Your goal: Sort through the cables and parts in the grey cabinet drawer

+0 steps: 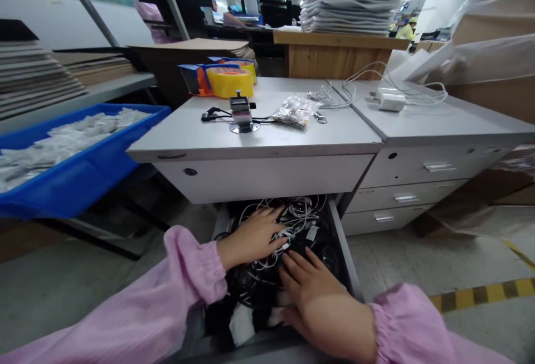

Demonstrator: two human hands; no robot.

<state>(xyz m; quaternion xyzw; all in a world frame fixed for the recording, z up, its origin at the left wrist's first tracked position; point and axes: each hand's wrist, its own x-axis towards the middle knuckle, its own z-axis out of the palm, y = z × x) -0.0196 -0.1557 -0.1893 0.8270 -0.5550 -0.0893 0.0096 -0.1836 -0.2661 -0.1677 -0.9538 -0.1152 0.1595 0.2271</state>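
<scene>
An open drawer (pixel 346 258) is full of tangled white cables (pixel 298 213) and black items. My left hand (pixel 254 237) lies palm down over the cables, its fingers spread. Nearer the drawer's front right, my right hand (pixel 311 297) rests on the black things with its fingers apart. Neither hand is closed around anything. A white piece (pixel 242 325) lies among the black items near the drawer's front. What is beneath my palms is hidden.
On the white cabinet top (pixel 267 138) are yellow tape rolls (pixel 229 81), a metal counter (pixel 242 113), a plastic bag (pixel 296 110) and a white adapter (pixel 390 99). A blue bin (pixel 83 171) of small packets stands left. Cardboard boxes are at right.
</scene>
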